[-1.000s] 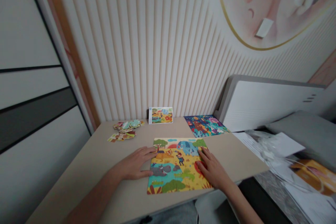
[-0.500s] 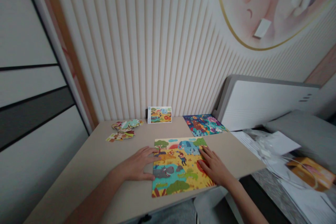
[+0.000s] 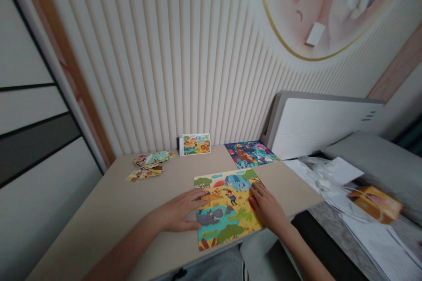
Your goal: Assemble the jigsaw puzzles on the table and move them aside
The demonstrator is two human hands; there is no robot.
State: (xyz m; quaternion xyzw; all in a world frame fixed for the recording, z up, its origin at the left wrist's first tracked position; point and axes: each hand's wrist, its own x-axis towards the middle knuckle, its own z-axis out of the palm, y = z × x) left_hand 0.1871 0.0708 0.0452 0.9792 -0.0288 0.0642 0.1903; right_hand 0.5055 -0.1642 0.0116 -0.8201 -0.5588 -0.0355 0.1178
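A put-together animal jigsaw puzzle (image 3: pixel 226 215) lies flat near the front edge of the table, with an elephant, a hippo and trees on it. My left hand (image 3: pixel 181 211) rests at its left side, fingers spread, the fingertips over the puzzle's edge. On the right side, my right hand (image 3: pixel 267 207) lies with its fingers stretched out on the puzzle, covering part of its right edge. Behind it, a small picture card (image 3: pixel 195 144) bearing the same animal scene stands upright against the wall.
Loose puzzle pieces (image 3: pixel 150 164) are piled at the table's back left. A dark blue puzzle (image 3: pixel 249 154) lies at the back right. Beyond the table's (image 3: pixel 132 215) right edge is a bed with papers, cables, a plastic bag and an orange box (image 3: pixel 376 203).
The camera view has swung slightly to the right. Between my hands the animal puzzle has turned a little counterclockwise, its lower edge shifting right. Both hands stay on its sides.
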